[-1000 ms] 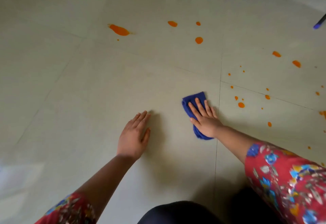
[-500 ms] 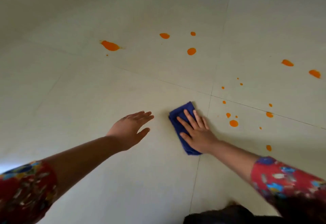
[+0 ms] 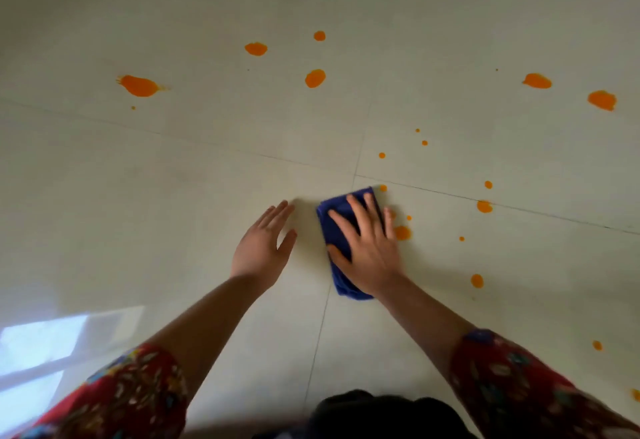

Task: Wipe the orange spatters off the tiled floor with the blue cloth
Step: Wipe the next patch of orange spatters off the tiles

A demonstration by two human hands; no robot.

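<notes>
Bright window reflection lies on the tiled floor, well to the left of my left hand and nearer to me. The largest of the orange spatters sits far ahead of that hand and to its left. My left hand is palm down with straight fingers, close together, and holds nothing; whether it bears on the tiles I cannot tell. The blue cloth lies folded on the floor just right of the left hand, apart from it. My right hand is flat on top of the cloth, fingers straight and spread, pressing down rather than gripping. A grout line runs from under the cloth toward me. One round spatter lies just beside the right hand's little finger, and a small drop sits just off the cloth's far corner. Further drops are scattered to the right of the right hand, with two larger blots far ahead.
</notes>
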